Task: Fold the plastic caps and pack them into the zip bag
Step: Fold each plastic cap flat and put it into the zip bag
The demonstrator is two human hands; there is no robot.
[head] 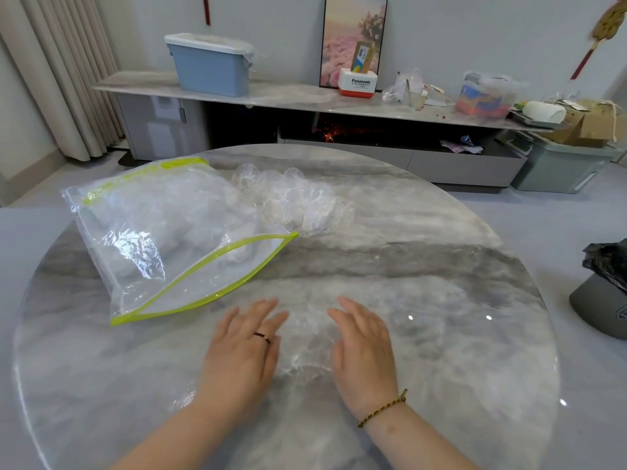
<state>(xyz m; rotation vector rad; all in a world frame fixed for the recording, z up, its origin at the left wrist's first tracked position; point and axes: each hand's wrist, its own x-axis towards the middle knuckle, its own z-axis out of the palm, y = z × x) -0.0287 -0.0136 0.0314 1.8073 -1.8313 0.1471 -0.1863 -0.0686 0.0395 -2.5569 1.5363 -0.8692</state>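
Observation:
A clear plastic cap (307,347) lies spread flat on the round marble table (441,266), near its front edge. My left hand (242,351) presses flat on the cap's left side, fingers straight. My right hand (364,347) presses flat on its right side. A clear zip bag (163,239) with a lime-green zip edge lies at the left, its mouth gaping toward my hands, with folded caps inside. A heap of loose clear caps (291,198) sits behind the bag's right corner.
A dark bin with a black liner (604,293) stands beside the table's right edge. Behind the table runs a long low cabinet (305,96) carrying a blue lidded box (210,64), a picture frame and clutter.

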